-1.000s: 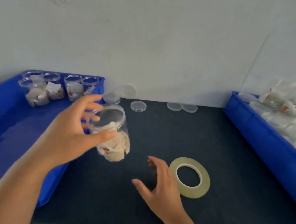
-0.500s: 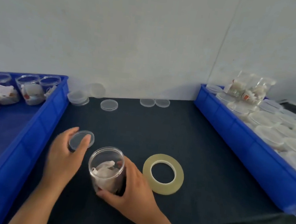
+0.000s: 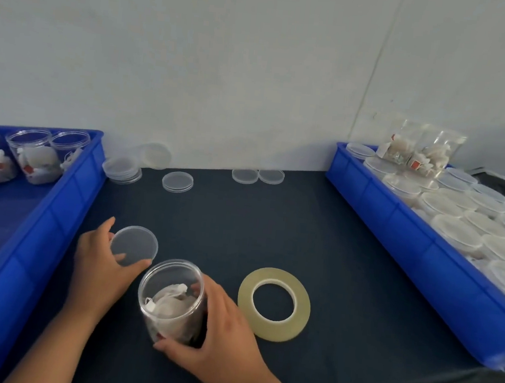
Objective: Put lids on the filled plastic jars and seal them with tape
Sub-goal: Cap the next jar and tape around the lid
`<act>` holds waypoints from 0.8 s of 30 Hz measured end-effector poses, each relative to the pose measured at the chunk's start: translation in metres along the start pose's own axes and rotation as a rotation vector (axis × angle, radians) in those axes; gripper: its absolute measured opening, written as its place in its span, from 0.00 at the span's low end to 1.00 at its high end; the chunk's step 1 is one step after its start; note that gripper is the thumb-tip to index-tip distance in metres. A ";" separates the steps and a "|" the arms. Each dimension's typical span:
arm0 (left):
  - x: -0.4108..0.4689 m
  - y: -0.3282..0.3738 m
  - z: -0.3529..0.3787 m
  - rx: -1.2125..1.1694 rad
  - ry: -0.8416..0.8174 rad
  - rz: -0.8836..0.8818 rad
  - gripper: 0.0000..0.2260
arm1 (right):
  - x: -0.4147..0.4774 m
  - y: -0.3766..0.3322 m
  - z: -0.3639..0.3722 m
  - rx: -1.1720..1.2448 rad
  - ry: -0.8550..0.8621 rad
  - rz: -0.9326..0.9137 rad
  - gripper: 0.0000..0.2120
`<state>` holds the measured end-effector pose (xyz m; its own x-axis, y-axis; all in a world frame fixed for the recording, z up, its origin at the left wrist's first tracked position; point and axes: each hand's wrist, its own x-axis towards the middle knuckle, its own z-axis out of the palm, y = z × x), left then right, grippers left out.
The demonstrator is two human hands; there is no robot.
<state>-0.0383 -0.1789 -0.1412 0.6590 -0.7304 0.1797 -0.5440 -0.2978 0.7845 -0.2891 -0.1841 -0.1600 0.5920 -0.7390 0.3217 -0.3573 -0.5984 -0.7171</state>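
Dark counter [image 3: 240, 237] against a pale wall. We note the filled jar [image 3: 171, 301] standing at 6 o'clock, mouth uncovered. The right hand [image 3: 222, 344] curls round its side from 4 o'clock. The left hand [image 3: 96, 274] pinches a clear lid [image 3: 134, 246] at 10 o'clock of the jar, just beside its rim. The tape roll [image 3: 272, 330] lies flat at 3 o'clock, near the jar. Spare lids [image 3: 177, 181] sit at 12 o'clock. The left bin [image 3: 66, 203] at 9 o'clock holds open jars [image 3: 35, 156]; the right bin [image 3: 411, 239] at 3 o'clock holds lidded jars [image 3: 456, 225].

Dark table [image 3: 272, 231]. Blue left tray [image 3: 66, 203], blue right tray [image 3: 409, 254] at sides. Yellow tape ring [image 3: 271, 330] near middle. Open jar [image 3: 171, 301] just left of it. Clear lids [image 3: 177, 181] far back.
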 end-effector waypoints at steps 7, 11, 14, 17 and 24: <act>-0.015 0.007 -0.004 0.165 -0.158 0.178 0.20 | 0.000 0.001 0.001 -0.016 0.003 -0.003 0.47; -0.030 0.006 -0.004 0.362 -0.334 0.310 0.09 | 0.000 0.003 0.003 -0.026 0.008 -0.016 0.47; -0.035 0.003 -0.006 0.359 -0.369 0.317 0.14 | -0.001 0.003 0.004 -0.033 0.005 -0.011 0.47; -0.039 0.003 -0.013 0.340 -0.437 0.282 0.24 | -0.001 0.003 0.003 -0.031 0.003 -0.019 0.47; -0.056 0.038 -0.037 -0.115 -0.353 0.212 0.30 | -0.002 0.002 0.001 -0.024 -0.004 -0.038 0.47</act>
<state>-0.0770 -0.1263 -0.0992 0.3095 -0.9396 0.1460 -0.5738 -0.0621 0.8166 -0.2899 -0.1838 -0.1629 0.6084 -0.7143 0.3460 -0.3514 -0.6333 -0.6895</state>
